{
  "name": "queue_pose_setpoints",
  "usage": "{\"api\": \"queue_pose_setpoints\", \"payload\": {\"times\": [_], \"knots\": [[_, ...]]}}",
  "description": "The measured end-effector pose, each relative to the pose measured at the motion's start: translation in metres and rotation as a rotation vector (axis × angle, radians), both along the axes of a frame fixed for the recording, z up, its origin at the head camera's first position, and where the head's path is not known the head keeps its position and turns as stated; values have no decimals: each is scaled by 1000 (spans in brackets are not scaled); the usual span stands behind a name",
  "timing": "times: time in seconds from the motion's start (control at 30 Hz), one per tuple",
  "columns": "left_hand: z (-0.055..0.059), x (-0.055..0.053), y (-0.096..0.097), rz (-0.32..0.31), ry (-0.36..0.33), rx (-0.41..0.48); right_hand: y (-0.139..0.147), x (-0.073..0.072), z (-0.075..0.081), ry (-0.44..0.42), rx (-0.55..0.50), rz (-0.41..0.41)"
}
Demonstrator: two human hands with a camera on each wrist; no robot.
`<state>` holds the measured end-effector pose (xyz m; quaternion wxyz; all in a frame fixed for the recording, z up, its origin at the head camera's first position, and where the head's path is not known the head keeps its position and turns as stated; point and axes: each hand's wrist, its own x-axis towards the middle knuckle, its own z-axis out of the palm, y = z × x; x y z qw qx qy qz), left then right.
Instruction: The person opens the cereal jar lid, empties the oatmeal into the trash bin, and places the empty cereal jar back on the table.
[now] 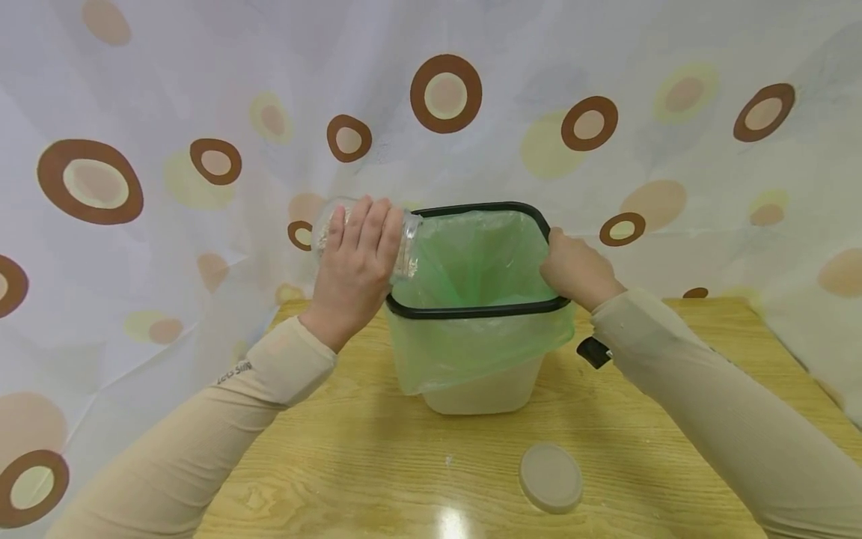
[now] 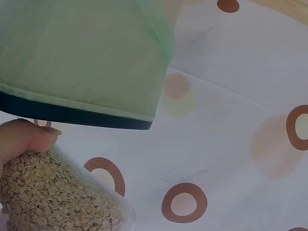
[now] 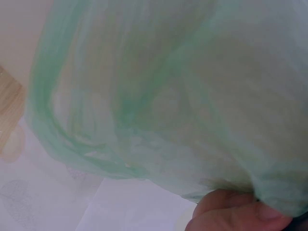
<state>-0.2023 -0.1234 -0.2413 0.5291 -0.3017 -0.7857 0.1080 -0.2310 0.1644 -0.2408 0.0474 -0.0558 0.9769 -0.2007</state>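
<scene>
Spill risk first: open end of the clear jar [image 1: 408,243] sits right at the left side of the black rim [image 1: 481,309], so a little drift left could drop oats [image 2: 62,192] onto the table [image 1: 323,464]. Smooth jar wall could also slip if the grip loosens; a hard tug on the right might unseat the green bag [image 1: 438,352] or tip the bin [image 1: 481,400]. Jar lies tilted on its side, mouth to the right, base sticking out left past the fingers. Left hand [image 1: 357,262]: four fingers close together across the jar, thumb opposite, clamping it; index finger nearest the mouth. Right hand [image 1: 581,269]: fingers curled over the right side of the rim, gripping rim and bag; exact fingertip placement inside, can't tell. Round lid [image 1: 550,477] lies on the table, near side, right of centre.
</scene>
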Motion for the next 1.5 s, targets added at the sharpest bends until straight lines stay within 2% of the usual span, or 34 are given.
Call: {"api": "queue_pose_setpoints", "payload": {"times": [0.43, 0.9, 1.5], "knots": [[-1, -2, 0, -1, 64, -14, 0, 2, -1, 1, -7, 0], [1, -3, 1, -25, 94, 0, 0, 2, 1, 7, -7, 3], [1, -2, 2, -17, 119, -16, 0, 2, 0, 7, 1, -1]]}}
